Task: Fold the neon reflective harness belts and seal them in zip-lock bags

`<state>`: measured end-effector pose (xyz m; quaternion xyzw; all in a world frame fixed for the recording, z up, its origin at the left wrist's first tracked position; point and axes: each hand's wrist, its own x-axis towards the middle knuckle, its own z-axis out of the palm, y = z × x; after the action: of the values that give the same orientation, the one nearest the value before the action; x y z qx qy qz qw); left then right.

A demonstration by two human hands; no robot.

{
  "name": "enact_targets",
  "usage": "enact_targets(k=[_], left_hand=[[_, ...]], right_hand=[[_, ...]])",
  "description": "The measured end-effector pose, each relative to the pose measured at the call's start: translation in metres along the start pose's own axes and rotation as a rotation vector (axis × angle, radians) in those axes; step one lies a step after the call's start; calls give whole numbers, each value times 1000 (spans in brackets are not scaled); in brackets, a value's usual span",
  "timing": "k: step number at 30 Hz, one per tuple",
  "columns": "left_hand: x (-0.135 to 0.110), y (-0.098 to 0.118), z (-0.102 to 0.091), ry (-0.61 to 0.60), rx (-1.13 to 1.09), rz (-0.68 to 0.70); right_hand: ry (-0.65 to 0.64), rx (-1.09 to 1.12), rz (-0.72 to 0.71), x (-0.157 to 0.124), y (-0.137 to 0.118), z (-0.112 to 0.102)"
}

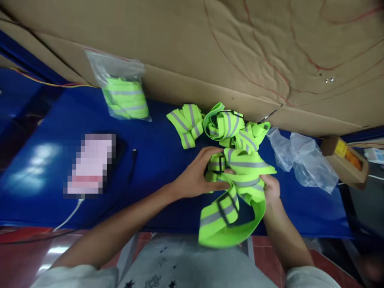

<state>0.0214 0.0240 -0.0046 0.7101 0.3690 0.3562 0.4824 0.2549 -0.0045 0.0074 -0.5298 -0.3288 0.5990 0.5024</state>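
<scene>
Over the table's front half, my two hands hold a bundled neon-yellow reflective strap (246, 178) with grey stripes. My left hand (195, 176) is closed around its left side, thumb below and fingers partly hidden behind the folds, close to a black buckle (222, 164). My right hand (271, 188) grips the right side, with most of its fingers covered by the strap. A loose loop with a black slider (227, 210) hangs toward my body. Just behind lie more reflective straps: a folded one (187, 124), a rolled one (228, 124) and a crumpled one (249, 138).
A clear zip bag (126, 98) with a folded strap leans against the cardboard wall (168, 40). On the blue table (162, 152) lie a phone (91, 164) with a white cable and a black cable (132, 168). Clear plastic bags (312, 164) and a cardboard box (345, 160) are at right.
</scene>
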Motion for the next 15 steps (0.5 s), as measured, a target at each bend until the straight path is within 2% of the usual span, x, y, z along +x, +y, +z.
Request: enact_targets(k=[3,5,8,10,12,14,15], left_hand=[[0,-6,2,-163,-6,-69],[3,-11,-3,-211,29,-67],[7,-13,-16,-129,43,-84],[8,-9,-23,-49,144,-49],[6,-4,-22,-9,311,87],[2,1,-15,-76,491,253],[1,2,-9,-135,571,317]], right_hand=[[84,-17,-37,-6,-4,-12],[136,-23,-89,-3,-15,-26],[249,-18,-208,10,-38,-51],[357,-75,-301,19,-51,-63],[501,-314,-468,21,-57,-66],[651,-631,-734,13,-55,-57],[664,-767,-861,5,-52,-48]])
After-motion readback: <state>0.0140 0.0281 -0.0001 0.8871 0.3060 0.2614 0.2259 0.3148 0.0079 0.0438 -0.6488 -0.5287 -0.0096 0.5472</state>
